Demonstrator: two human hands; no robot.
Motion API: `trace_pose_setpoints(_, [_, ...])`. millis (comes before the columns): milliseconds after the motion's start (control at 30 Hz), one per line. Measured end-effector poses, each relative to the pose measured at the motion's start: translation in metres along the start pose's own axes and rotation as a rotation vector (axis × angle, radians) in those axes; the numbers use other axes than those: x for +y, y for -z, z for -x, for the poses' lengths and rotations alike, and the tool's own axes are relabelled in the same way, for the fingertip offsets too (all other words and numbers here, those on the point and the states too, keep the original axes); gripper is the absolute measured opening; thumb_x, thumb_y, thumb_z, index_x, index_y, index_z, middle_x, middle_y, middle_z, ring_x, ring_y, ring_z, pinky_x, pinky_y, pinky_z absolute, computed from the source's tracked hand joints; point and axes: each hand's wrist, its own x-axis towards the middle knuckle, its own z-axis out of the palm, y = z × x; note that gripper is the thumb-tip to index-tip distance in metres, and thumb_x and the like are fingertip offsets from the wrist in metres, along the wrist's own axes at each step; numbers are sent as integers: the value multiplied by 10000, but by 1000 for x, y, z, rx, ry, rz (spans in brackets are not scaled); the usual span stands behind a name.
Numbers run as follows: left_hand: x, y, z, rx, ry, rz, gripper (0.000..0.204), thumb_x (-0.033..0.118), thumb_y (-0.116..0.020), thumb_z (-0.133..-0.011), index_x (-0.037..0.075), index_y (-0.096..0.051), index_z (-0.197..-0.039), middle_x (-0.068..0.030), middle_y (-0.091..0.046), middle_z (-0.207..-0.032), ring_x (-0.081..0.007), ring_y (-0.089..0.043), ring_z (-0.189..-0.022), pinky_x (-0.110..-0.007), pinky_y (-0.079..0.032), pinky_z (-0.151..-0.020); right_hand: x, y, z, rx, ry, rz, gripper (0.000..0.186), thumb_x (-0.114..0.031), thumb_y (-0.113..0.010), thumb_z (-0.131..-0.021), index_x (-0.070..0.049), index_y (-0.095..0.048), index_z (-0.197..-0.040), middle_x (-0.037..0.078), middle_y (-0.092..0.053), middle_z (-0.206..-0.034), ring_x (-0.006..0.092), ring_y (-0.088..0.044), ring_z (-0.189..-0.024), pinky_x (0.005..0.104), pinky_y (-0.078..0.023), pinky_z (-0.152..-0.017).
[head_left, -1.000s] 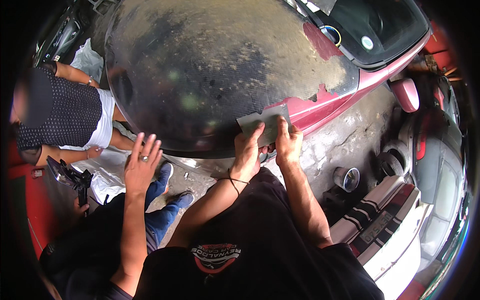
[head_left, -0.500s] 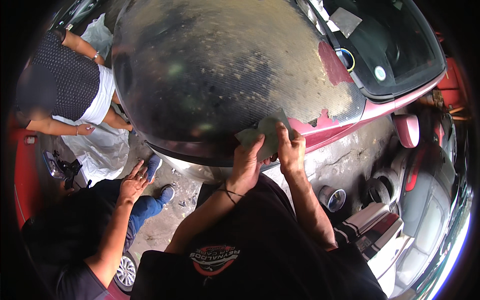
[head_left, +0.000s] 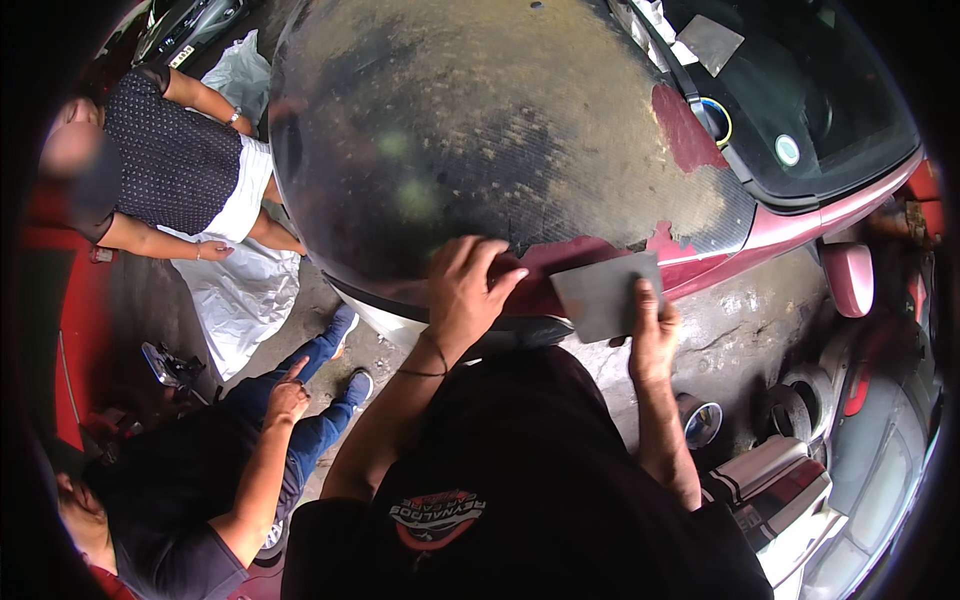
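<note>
A grey rectangular sheet that looks like sandpaper (head_left: 602, 297) is pinched at its right side by my right hand (head_left: 655, 338), thumb on top. It is held flat over the near edge of a car hood (head_left: 520, 110), beside the maroon paint. My left hand (head_left: 464, 287) is off the sheet, thumb and fingers apart, over the dark near part of the hood; whether it touches the surface I cannot tell. The hood is worn black and tan with a fine weave pattern, and bare maroon patches (head_left: 688, 130) show along its right side.
Another grey sheet (head_left: 710, 45) and a tape roll (head_left: 716, 120) lie by the windshield. A pink side mirror (head_left: 847, 280) juts out at right, with cans and tires (head_left: 803, 400) below. One person (head_left: 170, 150) stands far left; another (head_left: 180, 490) is close on my left.
My left hand has let go of the sheet and moved left, its fingers spreading. My right hand has moved right with the sheet, which now lies flatter. The view has shifted a little.
</note>
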Motion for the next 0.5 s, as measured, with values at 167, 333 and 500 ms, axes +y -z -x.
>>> trace_pose_setpoints(167, [-3,-17,-1,-14,-88,-103,316,183,-856,-880,78,-740,-1155,-74,-692,-1036,-311,-664,-955,-459,-524,-860,-22,29,-18,111,114,-16,487,-467,-668,-1082,0,-701,-947,64,-659,-703,148,-619,-510,309,-499,-413])
trace_pose_setpoints(333, [-15,-26,0,22,-144,-100,130,90,-764,-941,69,-706,-1056,-84,-684,-1010,-327,-664,-939,-460,-529,-835,-36,31,-31,142,165,-44,478,-468,-660,-1083,-12,-719,-956,35,-652,-703,128,-596,-519,298,-468,-423])
trace_pose_setpoints(500, [-17,-38,-5,84,-43,-92,51,60,-693,-979,60,-646,-1000,-105,-672,-977,-361,-662,-924,-482,-531,-824,-35,27,-29,131,188,-79,463,-449,-644,-1095,-16,-712,-945,40,-660,-690,131,-594,-498,291,-459,-418])
